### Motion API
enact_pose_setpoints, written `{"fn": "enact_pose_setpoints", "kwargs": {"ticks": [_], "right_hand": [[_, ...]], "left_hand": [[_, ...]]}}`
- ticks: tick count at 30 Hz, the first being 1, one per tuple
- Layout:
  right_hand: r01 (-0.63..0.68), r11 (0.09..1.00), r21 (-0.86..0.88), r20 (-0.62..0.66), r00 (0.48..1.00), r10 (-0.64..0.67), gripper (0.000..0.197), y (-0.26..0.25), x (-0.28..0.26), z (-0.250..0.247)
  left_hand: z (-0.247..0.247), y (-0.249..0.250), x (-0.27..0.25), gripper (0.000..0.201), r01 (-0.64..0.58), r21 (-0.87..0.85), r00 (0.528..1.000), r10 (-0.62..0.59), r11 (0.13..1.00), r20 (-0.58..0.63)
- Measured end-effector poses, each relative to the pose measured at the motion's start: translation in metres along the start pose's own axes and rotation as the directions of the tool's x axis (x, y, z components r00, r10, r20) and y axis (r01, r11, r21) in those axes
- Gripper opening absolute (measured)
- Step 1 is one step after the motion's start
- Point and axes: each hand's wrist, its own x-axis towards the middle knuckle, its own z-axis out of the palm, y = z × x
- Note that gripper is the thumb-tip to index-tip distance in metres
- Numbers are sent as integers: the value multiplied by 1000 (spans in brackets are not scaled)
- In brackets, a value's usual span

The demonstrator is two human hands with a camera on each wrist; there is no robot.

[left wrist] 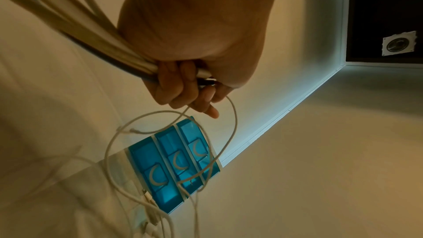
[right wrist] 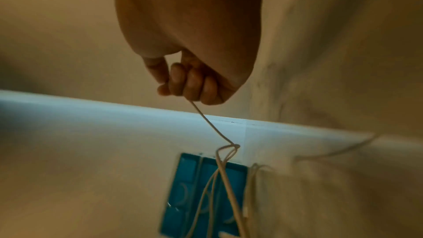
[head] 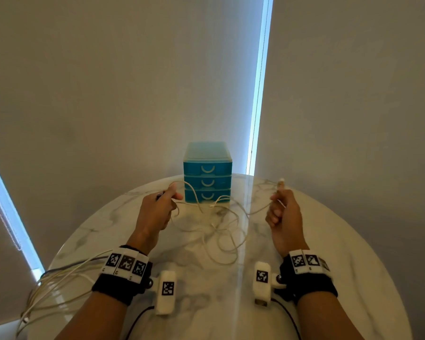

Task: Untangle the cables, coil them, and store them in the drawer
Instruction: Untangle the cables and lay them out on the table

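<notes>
Held apart above the desk (head: 329,253), the left hand (head: 155,212) fists bundled cables (left wrist: 75,30) while the right hand (head: 284,217) pinches one cable end (head: 281,184), likely teasing out the tangle (head: 221,224).

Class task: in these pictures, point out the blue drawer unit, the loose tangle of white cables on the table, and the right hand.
blue drawer unit (head: 207,182): head view, front of its middle drawer.
tangle of white cables (head: 227,231): head view, on looped strands.
right hand (head: 284,214): head view, back of the fist.
</notes>
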Motion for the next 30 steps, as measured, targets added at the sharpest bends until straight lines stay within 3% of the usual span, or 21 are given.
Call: {"fn": "enact_pose_setpoints", "kwargs": {"ticks": [2,4,10,13,15,19,22,30], "right_hand": [[62,941,-334,81,996,-37,25,0,-10,13],[155,827,-541,181,981,-65,24,5,-15,20],[241,641,-729,370,926,73,23,24,-6,11],[185,504,-843,334,916,222,34,33,0,3],[142,440,-887,272,930,247,28,35,2,2],[141,465,-874,177,984,35,16,36,3,-2],[214,514,-830,170,976,-132,16,35,5,-3],[348,500,-793,265,936,-231,33,28,-1,12]], "left_hand": [[0,2,-1,54,-18,-13,1000,18,1000,16],[-1,3,-2,57,-23,-25,1000,23,999,15],[-4,7,-2,58,-42,-104,999,44,994,23],[-8,12,-2,59,-86,-243,995,95,966,25],[-14,15,-1,56,-101,-332,994,109,938,7],[-21,15,2,53,-86,-421,996,88,903,-14],[-20,11,3,53,-80,-397,997,79,915,-17],[-8,5,2,44,11,-153,988,13,988,152]]}}
